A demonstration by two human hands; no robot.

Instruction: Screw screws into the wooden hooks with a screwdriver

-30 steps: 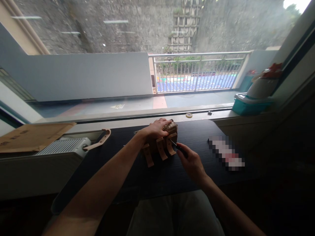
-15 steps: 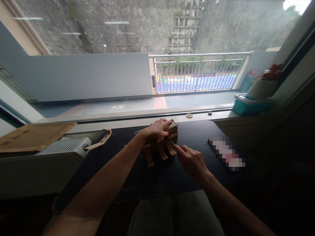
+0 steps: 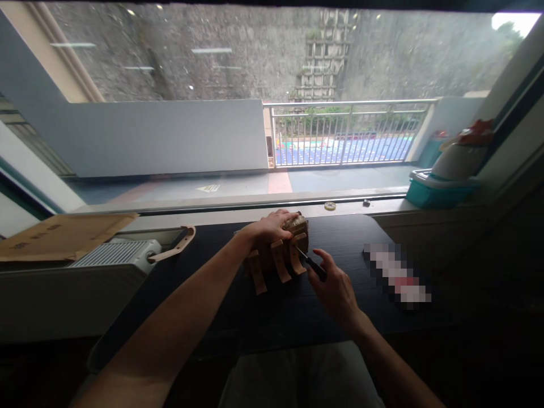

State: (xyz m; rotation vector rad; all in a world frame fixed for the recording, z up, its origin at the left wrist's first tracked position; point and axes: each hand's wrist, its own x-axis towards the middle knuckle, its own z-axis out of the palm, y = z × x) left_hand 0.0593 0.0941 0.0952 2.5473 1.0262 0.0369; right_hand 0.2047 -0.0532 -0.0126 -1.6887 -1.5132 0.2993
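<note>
On the dark table sits a brown wooden piece (image 3: 266, 253) with three curved wooden hooks along its near side, among them the right hook (image 3: 297, 262). My left hand (image 3: 272, 225) lies over the top of the piece and grips it, covering much of it. A rough, bark-like end (image 3: 296, 224) shows just past the fingers. In my right hand (image 3: 335, 283) is a screwdriver (image 3: 315, 267) with a dark handle. Its thin shaft points up and left, and the tip meets the right hook. The index finger is lifted off the handle.
A loose curved wooden hook (image 3: 181, 245) lies at the table's left edge beside a white radiator (image 3: 123, 254) with cardboard (image 3: 55, 235) on it. A blurred-out flat object (image 3: 397, 276) is at right. On the windowsill stand a roll of tape (image 3: 330, 205) and a teal box (image 3: 440, 190).
The fingers of my right hand have opened and slid back along the screwdriver, so its dark handle now shows. My left hand keeps its place on the wooden piece. The view has shifted slightly.
</note>
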